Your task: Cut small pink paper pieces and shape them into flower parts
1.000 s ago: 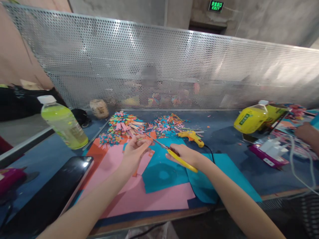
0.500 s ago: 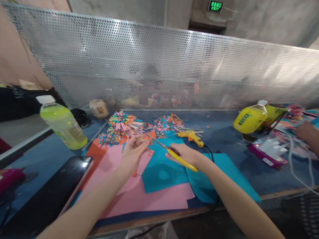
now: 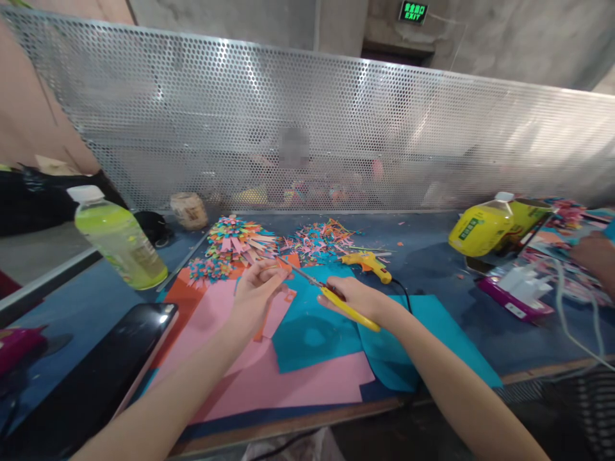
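In the head view my right hand (image 3: 353, 294) is closed around the yellow handles of a pair of scissors (image 3: 348, 307). The metal blades point up and left, their tips close by the fingers of my left hand (image 3: 259, 285). That hand is pinched on a small, thin paper strip, mostly hidden by the fingers. Below the hands lie blue paper (image 3: 312, 333), pink paper (image 3: 288, 384) and orange paper (image 3: 185, 285), overlapping. Just past my left hand stands a heap of fringed paper pieces (image 3: 235, 237) in several colours, beside loose curled paper scraps (image 3: 324, 240).
A yellow glue gun (image 3: 368, 262) lies beyond my right hand, its cord running down. A drink bottle (image 3: 120, 243) and a phone (image 3: 91, 384) are at left. At right are a yellow bottle (image 3: 480, 227), a purple box (image 3: 514, 301) and another person's hand (image 3: 596, 256). A perforated metal panel (image 3: 307, 96) stands behind.
Almost nothing has moved. Both hands and the scissors keep nearly the same pose, and the whole view has shifted very slightly.
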A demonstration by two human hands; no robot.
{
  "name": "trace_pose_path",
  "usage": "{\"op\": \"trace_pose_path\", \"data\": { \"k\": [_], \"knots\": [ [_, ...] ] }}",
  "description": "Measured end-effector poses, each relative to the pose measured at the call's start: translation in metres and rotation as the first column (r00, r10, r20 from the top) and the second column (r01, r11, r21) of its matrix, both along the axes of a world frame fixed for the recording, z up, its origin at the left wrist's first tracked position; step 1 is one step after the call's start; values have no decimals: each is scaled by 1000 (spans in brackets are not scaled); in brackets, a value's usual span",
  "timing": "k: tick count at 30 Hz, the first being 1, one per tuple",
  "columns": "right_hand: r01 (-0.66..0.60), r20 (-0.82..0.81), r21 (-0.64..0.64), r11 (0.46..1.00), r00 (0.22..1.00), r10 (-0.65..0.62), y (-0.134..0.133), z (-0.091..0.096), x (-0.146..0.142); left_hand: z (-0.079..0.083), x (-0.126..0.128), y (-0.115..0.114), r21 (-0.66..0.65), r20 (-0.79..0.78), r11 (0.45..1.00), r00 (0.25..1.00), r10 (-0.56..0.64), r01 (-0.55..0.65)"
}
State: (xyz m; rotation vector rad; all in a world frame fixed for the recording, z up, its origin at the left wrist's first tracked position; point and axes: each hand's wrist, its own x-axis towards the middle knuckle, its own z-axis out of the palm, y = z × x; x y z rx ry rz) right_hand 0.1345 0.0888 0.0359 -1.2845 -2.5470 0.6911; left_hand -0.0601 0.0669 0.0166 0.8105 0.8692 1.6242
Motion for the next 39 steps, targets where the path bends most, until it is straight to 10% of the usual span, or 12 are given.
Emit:
{"op": "trace_pose_path", "data": {
  "k": [39],
  "knots": [
    [109,3,28,994,994,-109,9,-3,2,-2,0,1,-32,-96,998,994,57,-60]
  ]
}}
